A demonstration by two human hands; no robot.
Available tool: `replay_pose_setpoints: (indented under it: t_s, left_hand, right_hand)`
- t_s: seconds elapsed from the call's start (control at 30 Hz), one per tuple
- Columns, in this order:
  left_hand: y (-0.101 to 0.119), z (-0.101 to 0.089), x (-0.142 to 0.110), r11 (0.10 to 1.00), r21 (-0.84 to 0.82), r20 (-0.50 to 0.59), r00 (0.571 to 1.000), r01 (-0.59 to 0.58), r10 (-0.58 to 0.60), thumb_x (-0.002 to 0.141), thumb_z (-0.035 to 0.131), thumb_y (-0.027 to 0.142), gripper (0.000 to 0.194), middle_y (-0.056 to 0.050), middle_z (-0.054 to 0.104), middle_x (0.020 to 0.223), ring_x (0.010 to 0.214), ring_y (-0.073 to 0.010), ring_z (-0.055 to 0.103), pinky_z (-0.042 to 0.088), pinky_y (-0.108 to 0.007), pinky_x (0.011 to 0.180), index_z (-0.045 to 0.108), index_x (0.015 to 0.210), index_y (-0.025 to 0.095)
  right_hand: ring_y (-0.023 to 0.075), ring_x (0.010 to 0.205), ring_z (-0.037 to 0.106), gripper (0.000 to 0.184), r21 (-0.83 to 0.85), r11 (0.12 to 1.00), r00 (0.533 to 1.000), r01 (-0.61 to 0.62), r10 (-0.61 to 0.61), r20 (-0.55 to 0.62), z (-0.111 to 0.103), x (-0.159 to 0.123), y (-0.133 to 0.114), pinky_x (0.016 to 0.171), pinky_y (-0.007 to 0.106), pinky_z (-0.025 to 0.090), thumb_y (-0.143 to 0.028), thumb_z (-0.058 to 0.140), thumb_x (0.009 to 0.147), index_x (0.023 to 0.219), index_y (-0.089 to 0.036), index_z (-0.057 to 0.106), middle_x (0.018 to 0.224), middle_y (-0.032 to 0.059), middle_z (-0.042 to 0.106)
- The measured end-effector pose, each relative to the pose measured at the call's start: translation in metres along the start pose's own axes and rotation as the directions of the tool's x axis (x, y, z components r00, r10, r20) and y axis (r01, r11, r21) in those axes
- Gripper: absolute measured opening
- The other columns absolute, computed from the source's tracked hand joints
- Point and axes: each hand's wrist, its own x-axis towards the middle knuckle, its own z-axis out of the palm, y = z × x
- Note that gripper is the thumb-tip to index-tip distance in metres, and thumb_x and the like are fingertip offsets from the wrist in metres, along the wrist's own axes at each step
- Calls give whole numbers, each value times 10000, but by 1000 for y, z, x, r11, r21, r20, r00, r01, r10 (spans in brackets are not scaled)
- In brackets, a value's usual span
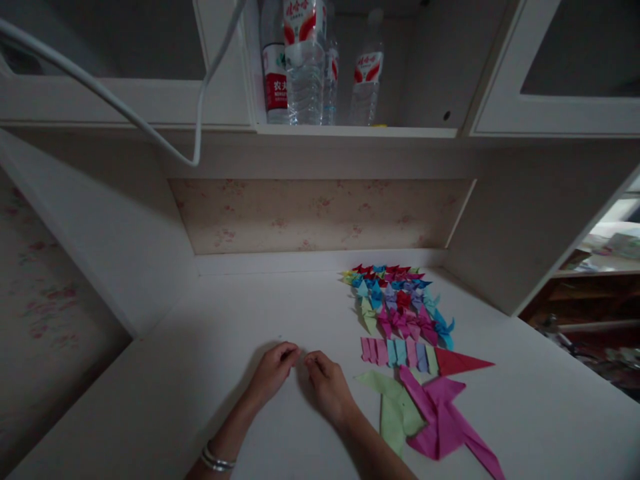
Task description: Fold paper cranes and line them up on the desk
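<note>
My left hand (274,368) and my right hand (327,381) rest just above the white desktop, close together with a small gap between the fingertips. The fingers of both are curled inward, thumb against fingers. Whatever is pinched in them, if anything, is too small or hidden to make out. To the right of my right hand lie a large green folded paper crane (395,407) and a large magenta paper crane (443,417), partly overlapping. Behind them runs a row of folded coloured paper strips (397,352), ending in a red paper triangle (460,361).
Rows of small colourful paper cranes (400,300) stand at the desk's back right. Above hangs a cabinet whose open shelf (355,131) holds several plastic bottles (305,73). A white cable (150,133) dangles at the upper left. Side panels (540,220) flank the white desk (280,300).
</note>
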Motion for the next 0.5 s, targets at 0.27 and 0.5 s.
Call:
replay_pose_setpoints:
  t_s: [0.27,0.5]
  left_hand:
    - [1,0,-1,1000,27,7,1000,-7,7,820,485,444,324,43,492,630,512,-94,409,324,-209,489,628,828,153]
    - [3,3,-1,993,115,-25,1000,-11,14,828,459,437,332,16,561,653,566,-127,482,363,-222,523,642,825,160]
  right_hand:
    - [133,593,458,285,28,1000,1000,5,-5,1,0,0,-4,567,236,328,-396,438,898,771,-195,595,614,-26,508]
    - [87,400,284,223,496,836,964,-237,267,11,-11,-2,-37,401,217,216,-394,529,803,837,-179,578,471,-83,381]
